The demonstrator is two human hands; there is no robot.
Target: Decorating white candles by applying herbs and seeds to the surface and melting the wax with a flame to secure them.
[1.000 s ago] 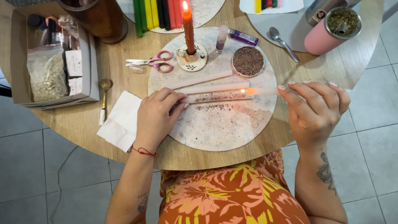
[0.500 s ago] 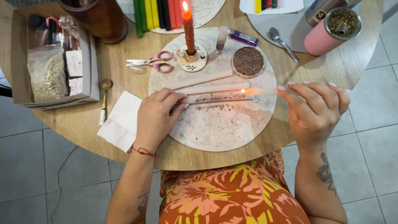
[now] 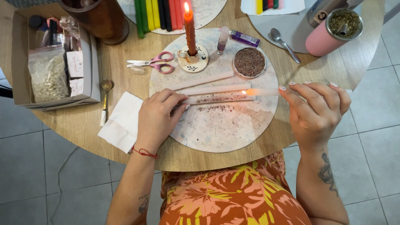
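Resting palm-down on the round marble board (image 3: 225, 133), the left hand (image 3: 160, 118) is pressing its curled fingers onto the near end of a pale candle (image 3: 218, 99) lying sideways and dusted with reddish-brown flakes; the grip is clenched lightly on that candle, wrist bent back toward the desk (image 3: 75, 121) edge, a red thread bracelet (image 3: 145, 153) circling it. Reaching in from the other side, the right hand (image 3: 314, 110) is pinching a lit taper (image 3: 260, 91) between thumb and forefinger, remaining fingers fanned upward, the flame end sitting just above the flaked candle's far end. Two more pale candles (image 3: 204, 83) are lying on the board just beyond. Standing at the board's far rim is a burning red candle (image 3: 190, 27) in a small dish holder, with a bowl of dried herbs (image 3: 249, 62) to its right. Pink scissors (image 3: 152, 64) and a white napkin (image 3: 121, 123) are lying left of the board.
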